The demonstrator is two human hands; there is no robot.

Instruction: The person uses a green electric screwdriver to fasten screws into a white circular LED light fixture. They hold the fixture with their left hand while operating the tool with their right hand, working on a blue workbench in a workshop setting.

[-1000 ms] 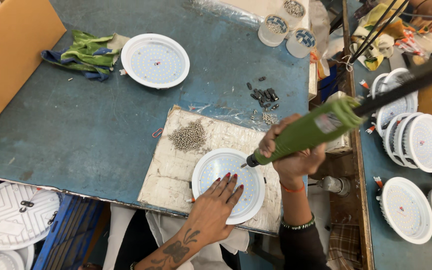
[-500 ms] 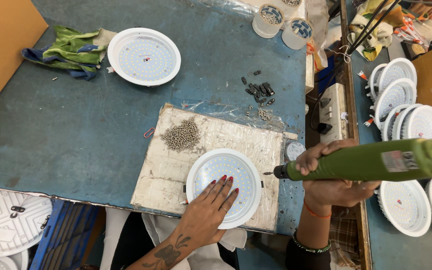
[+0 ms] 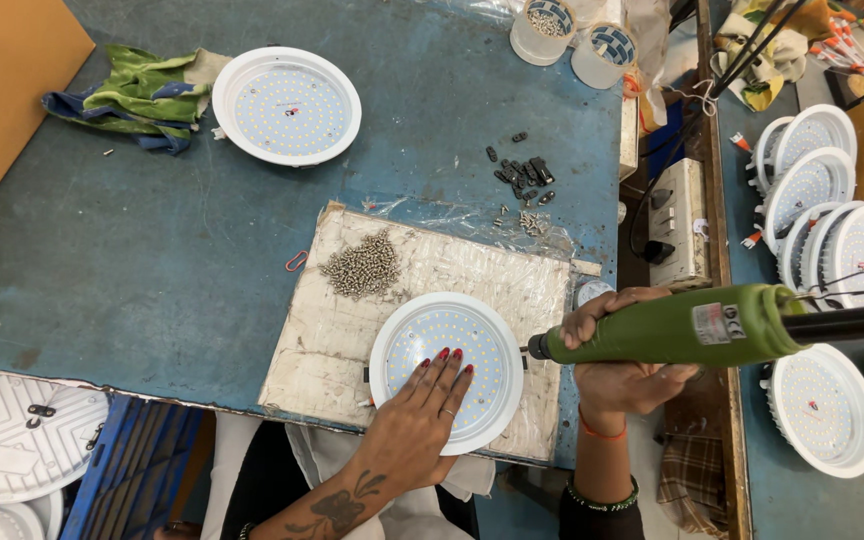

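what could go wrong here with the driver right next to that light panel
The green electric screwdriver in the right hand points at the rim of the round LED panel, close to the left hand pressing it flat; a slip might jab fingers or the LEDs. The loose screw pile beside it could scatter.

Bright, even overhead light, soft shadows, sharp focus, slight edge distortion.

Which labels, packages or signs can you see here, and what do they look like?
Label: small rectangular sticker, pale with a red patch, on the green electric screwdriver held in the right hand.
Cardboard box: plain brown, far left on the blue table.
No signs or screens.
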